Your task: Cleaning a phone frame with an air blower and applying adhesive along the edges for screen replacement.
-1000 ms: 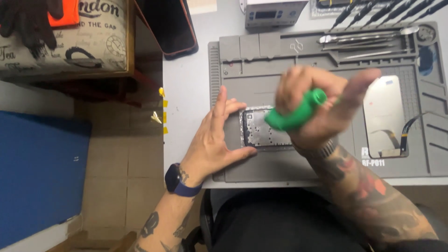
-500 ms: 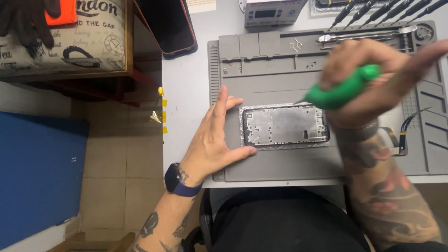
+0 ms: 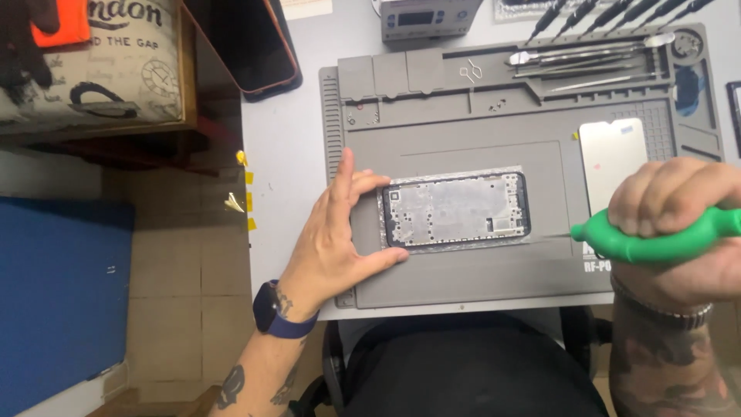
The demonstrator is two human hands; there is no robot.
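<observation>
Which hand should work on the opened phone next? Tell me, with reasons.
Probably the right hand: it grips the green screwdriver, tip toward the opened phone. The left hand steadies the phone's end.

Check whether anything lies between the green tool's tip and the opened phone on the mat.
Nothing visible does. The green tool in the right hand points its thin tip at the right end of the opened phone, with only bare grey mat between. The left hand rests at the phone's far end.
</observation>
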